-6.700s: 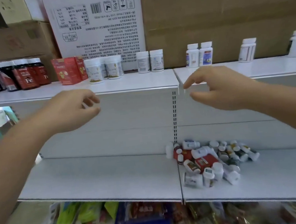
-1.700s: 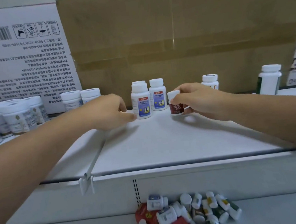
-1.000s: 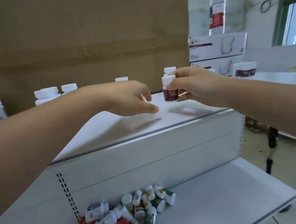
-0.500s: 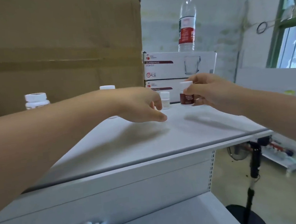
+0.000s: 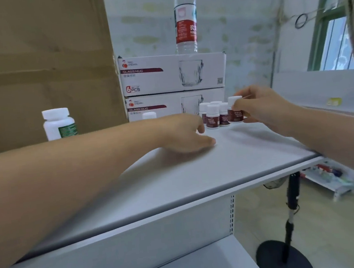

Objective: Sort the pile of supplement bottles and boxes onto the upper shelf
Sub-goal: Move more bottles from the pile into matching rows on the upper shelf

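Pinched at its cap by the right hand (image 5: 263, 107), the maroon-labelled bottle (image 5: 235, 112) is just right of the matching cluster (image 5: 212, 117) on the upper shelf (image 5: 198, 175), which a careless shove could topple; the left hand (image 5: 184, 133) rests loose and empty left of it.

Small red-label bottles (image 5: 212, 117), a green-label bottle (image 5: 60, 125) and a stack of boxes (image 5: 166, 80) are stood on the white shelf (image 5: 240, 162).

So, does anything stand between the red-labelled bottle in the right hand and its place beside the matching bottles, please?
Nothing visible does. The right hand holds the small white-capped bottle with a dark red label just right of the matching bottles on the white shelf; the left hand rests left of them.
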A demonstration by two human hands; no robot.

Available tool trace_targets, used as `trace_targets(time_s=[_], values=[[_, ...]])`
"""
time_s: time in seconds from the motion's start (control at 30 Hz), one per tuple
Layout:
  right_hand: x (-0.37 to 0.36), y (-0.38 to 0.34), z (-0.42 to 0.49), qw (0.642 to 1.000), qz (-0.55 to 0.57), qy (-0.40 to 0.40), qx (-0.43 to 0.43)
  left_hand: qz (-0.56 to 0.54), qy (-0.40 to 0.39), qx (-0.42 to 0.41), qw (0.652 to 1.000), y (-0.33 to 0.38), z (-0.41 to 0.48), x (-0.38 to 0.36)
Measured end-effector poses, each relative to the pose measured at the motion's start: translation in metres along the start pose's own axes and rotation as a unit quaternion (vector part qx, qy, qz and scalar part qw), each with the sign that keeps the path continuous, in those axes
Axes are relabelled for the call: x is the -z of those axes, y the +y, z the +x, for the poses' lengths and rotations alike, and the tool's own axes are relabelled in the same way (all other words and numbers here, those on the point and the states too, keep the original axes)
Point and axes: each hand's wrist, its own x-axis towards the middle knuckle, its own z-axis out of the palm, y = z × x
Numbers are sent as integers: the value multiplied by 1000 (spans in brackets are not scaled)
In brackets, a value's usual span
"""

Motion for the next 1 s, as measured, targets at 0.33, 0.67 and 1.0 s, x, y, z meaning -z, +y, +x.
trace_targets(time_s=[0.33,0.67,1.0], values=[[1,22,15,998,-63,5,8,-9,-17,25,1000,4,5,-21],[1,29,16,993,-117,15,20,-3,-5,25,1000,4,5,-26],[-5,-6,-17,935,-301,-29,186,85,-4,55,995,-6,-26,18]])
